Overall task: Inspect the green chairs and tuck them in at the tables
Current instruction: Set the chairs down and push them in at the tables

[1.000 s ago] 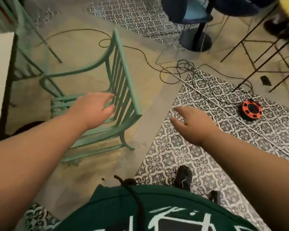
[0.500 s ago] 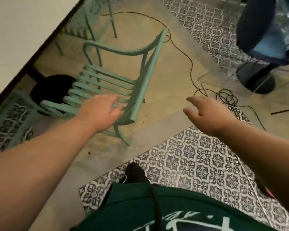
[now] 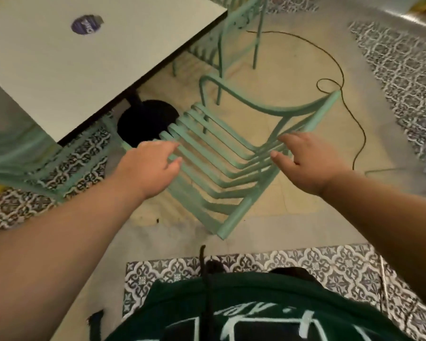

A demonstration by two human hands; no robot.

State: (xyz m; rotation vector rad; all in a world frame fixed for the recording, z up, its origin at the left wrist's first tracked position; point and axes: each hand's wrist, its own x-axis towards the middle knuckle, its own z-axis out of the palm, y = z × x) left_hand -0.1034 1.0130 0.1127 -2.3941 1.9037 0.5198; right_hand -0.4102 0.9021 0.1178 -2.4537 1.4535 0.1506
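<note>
Nearest the camera is a dark green shirt [image 3: 244,299] with white print. A black drawstring [image 3: 203,259] hangs over it, above a strip of patterned tiles [image 3: 330,264]. Both bare arms reach forward from there.

The left hand [image 3: 148,166] is palm down over the left side of the chair [image 3: 241,209]. Its fingers [image 3: 167,146] are nearly straight and close together, with the thumb slightly apart. They pinch nothing, and it cannot be told whether they touch the seat slats.

The right hand [image 3: 303,163] hangs over the chair's back slats. Its fingers [image 3: 289,140] are loosely spread and a little bent, and they hold nothing. Whether they touch the back cannot be told.

The chair is pale green and stands on the beige floor [image 3: 293,57] with its top rail nearest the person. Its slatted seat points toward the desk [image 3: 59,70]. The front of the seat lies just beside the desk's edge and its round black base [image 3: 145,119], and most of the seat is out in the open.

The desk top is white and carries a round purple sticker [image 3: 86,24]. A blurred green chair frame [image 3: 17,153] shows at the desk's left corner. Beyond the near chair, a second green chair [image 3: 231,33] stands at the desk's far side. A thin black cable [image 3: 340,75] loops across the floor to the right, passing close behind the near chair's rail.
</note>
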